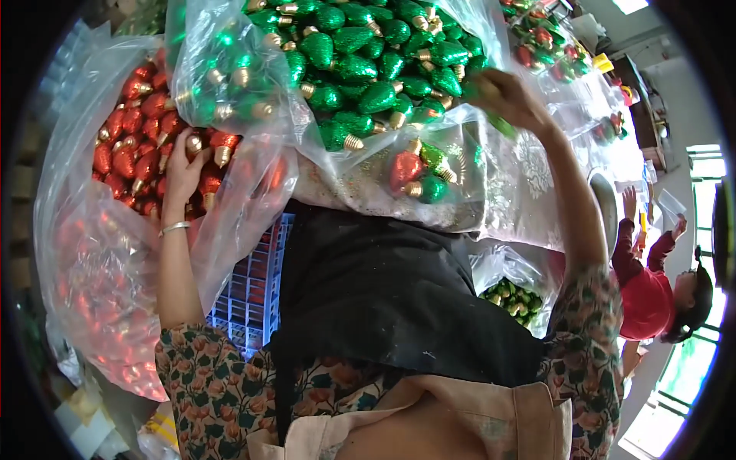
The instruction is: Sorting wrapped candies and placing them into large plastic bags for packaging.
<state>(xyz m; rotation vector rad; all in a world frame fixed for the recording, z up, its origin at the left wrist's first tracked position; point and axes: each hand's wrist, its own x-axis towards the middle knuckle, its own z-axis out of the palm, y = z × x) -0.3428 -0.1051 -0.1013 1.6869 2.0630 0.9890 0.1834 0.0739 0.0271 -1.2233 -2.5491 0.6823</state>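
At the left, my left hand (182,170) reaches into a clear plastic bag of red glittery bulb ornaments (132,162). Its fingers close round one red bulb ornament with a gold screw base (195,143). My right hand (512,100) is raised at the right edge of the green glittery bulb ornaments (356,67). It is blurred and its fingers look curled; a green smear shows just under it, but what it holds I cannot make out. On the cloth in front of the green pile, a small clear bag (460,180) holds a red and several green bulbs.
Clear plastic sheeting (222,73) lies between the red and green piles. Below the table edge stand a blue plastic crate (247,287) and a bag of small green ornaments (512,300). More red and green bundles (546,46) lie at the far right. A person in red (648,295) works there.
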